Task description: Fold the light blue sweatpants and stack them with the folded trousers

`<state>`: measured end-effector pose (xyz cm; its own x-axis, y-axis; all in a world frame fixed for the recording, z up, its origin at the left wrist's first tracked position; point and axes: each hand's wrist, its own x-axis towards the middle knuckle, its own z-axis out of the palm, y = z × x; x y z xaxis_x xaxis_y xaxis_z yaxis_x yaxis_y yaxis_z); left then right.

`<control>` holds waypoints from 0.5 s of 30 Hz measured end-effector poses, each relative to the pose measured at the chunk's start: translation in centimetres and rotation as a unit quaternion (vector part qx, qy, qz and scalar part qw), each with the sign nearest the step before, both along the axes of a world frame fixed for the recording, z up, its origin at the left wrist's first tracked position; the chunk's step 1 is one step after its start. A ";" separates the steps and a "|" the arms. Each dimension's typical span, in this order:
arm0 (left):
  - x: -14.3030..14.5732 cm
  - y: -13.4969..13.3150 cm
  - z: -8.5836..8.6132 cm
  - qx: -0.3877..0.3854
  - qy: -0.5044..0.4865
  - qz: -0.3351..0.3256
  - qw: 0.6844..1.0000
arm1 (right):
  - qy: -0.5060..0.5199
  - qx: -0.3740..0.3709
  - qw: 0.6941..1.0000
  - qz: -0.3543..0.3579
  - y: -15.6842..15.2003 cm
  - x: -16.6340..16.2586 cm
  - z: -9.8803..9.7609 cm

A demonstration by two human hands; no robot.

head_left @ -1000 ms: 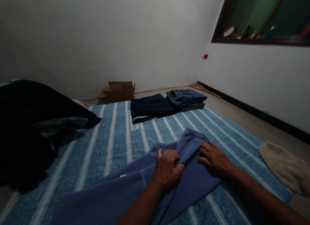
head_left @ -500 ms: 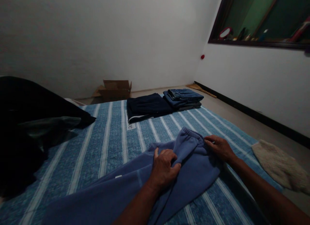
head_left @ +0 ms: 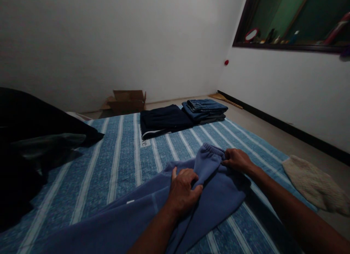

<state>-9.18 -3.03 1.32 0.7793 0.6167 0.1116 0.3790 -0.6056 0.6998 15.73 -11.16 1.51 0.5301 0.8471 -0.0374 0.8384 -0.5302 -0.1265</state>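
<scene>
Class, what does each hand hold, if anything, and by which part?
The right hand pinches the blue garment beside its gathered end. The left hand lies on the folded fabric; whether it grips cannot be told.

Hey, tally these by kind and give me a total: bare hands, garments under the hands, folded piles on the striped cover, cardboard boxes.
Bare hands: 2 (left hand, right hand)
Garments under them: 1 (blue-violet garment)
Folded piles: 2 (navy pile, denim-topped pile)
Cardboard boxes: 1 (open box)
Total: 6
</scene>
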 end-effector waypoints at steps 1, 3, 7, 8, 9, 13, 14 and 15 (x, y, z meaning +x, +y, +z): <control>0.0 0.0 0.0 0.001 0.001 -0.002 1.000 | -0.013 0.007 1.000 0.004 -0.2 -0.3 -0.2; -0.1 0.0 -0.1 0.005 0.004 -0.005 1.000 | -0.068 0.039 0.997 0.024 -0.5 -0.9 -0.8; -0.2 -0.1 -0.1 0.013 0.005 -0.014 1.000 | -0.182 0.108 0.974 0.077 -1.1 -1.6 -2.6; -0.2 -0.1 -0.1 0.013 0.004 -0.015 1.000 | -0.193 0.114 0.971 0.081 -1.1 -1.6 -3.0; -0.2 -0.1 -0.1 0.014 0.003 -0.015 1.000 | -0.195 0.116 0.970 0.082 -1.2 -1.6 -3.3; -0.1 -0.1 0.0 0.005 -0.006 -0.012 1.000 | -0.216 0.139 0.962 0.088 -1.6 -1.5 -3.8; -0.1 -0.1 0.0 0.002 -0.010 -0.013 1.000 | -0.217 0.145 0.961 0.090 -1.8 -1.5 -3.8; -0.1 -0.2 0.1 -0.001 -0.013 -0.014 1.000 | -0.215 0.151 0.961 0.091 -1.9 -1.6 -3.8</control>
<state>-9.32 -3.19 1.41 0.7932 0.5946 0.1316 0.3431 -0.6149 0.7101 14.15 -13.09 -2.30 0.2830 0.8652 0.4140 0.9233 -0.3626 0.1268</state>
